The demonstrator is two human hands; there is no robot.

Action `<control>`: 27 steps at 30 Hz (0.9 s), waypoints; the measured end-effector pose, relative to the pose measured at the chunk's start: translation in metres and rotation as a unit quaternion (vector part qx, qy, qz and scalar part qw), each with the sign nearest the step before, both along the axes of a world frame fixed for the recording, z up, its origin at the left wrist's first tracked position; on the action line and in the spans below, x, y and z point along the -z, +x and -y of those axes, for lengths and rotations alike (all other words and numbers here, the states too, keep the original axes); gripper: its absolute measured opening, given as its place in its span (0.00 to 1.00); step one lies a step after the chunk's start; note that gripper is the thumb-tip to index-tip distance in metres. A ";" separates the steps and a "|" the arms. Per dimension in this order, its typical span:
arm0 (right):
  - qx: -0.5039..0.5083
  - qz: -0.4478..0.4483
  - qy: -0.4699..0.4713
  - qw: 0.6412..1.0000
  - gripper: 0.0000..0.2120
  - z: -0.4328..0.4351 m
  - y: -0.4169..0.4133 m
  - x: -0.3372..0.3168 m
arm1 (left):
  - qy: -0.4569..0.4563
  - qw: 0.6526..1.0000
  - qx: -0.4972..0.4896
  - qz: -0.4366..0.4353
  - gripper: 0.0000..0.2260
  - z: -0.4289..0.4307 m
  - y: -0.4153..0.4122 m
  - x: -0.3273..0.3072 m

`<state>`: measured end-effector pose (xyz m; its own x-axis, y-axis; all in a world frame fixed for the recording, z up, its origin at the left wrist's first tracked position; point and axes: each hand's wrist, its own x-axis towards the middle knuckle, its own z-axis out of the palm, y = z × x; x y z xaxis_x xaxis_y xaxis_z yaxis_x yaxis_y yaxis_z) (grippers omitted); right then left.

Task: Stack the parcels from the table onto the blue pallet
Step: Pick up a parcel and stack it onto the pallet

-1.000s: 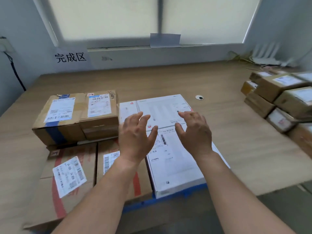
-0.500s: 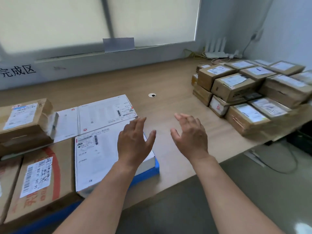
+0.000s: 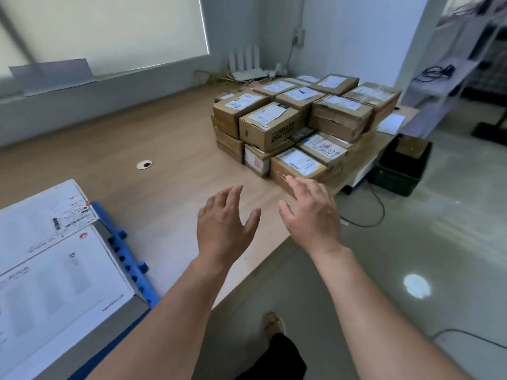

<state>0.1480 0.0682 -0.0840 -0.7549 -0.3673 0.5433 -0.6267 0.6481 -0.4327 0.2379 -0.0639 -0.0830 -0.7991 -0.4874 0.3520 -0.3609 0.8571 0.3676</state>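
Both hands empty and spread above the table, with the parcels piled at its far right end.

The left hand (image 3: pixel 225 229) and right hand (image 3: pixel 311 215) hover palm-down with fingers wide apart, holding nothing, over the near edge of the wooden table (image 3: pixel 153 138); the right hand's fingertips are just short of the nearest brown box (image 3: pixel 297 164), though whether they touch it cannot be told. That box sits at the front of a pile of cardboard parcels (image 3: pixel 301 119) stacked in layers by the table's right edge. At the table's near left corner the blue pallet (image 3: pixel 129 259) carries white flat boxes (image 3: pixel 52 256) with shipping labels.
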 end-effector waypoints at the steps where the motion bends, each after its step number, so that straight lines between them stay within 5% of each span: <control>1: 0.012 -0.002 -0.003 1.000 0.23 -0.008 -0.010 0.001 | 0.004 1.000 0.011 0.002 0.27 -0.005 -0.014 0.002; 12: 0.113 -0.018 -0.005 0.993 0.22 -0.056 -0.156 -0.017 | 0.031 0.994 0.101 -0.003 0.28 -0.040 -0.192 -0.008; 27: 0.131 0.037 0.039 0.990 0.23 -0.058 -0.360 -0.025 | 0.068 0.993 0.093 0.007 0.31 -0.028 -0.393 -0.010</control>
<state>-0.2122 0.1261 -0.0595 -0.8665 -0.1923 0.4606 -0.4010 0.8176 -0.4132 -0.1554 -0.0357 -0.0732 -0.8840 -0.3735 0.2810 -0.2077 0.8525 0.4797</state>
